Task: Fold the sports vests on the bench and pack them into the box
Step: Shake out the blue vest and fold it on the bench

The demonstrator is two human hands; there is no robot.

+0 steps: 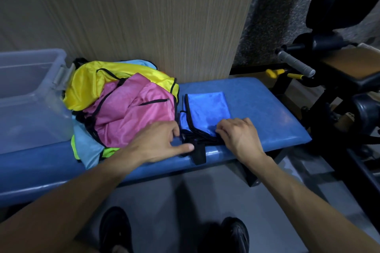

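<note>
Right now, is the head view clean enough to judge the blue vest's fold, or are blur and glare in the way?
Head view: blue vest is fairly sharp with mild sheen; wide-angle bending curves the bench edge; wall soft and streaked; both hands cover the vest's near edge; floor dim.

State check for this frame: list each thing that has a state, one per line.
blue vest: folded, flat on the bench, black straps bunched at its near edge
vest pile: unfolded, heaped beside the box
box: open, no lid on, nothing seen inside
bench: bears vests and box
left hand: fingers spread at the straps
right hand: fingers curled on the blue vest's near edge
</note>
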